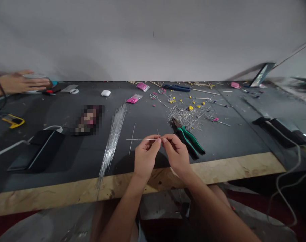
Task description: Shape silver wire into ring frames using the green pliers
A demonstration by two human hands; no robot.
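Observation:
Above the near edge of the table, my left hand (146, 156) pinches a thin metal wire (136, 139) that sticks out to the left. My right hand (176, 153) meets it fingertip to fingertip, closed at the wire's right end; the fingers hide that end. A short wire tip points up between the hands. Another wire (132, 141) lies slantwise on the table, crossing the held one in view. Left of my hands lies a bundle of straight wires (113, 134). Green-handled pliers (187, 136) rest just right of my right hand.
Wire offcuts (185, 116) and yellow bits (190, 108) lie behind the pliers. Pink packets (134, 98), a blue-handled tool (176, 88) and a white earbud case (105, 93) sit farther back. A phone (36, 149) lies left. Another person's hand (26, 82) is at far left.

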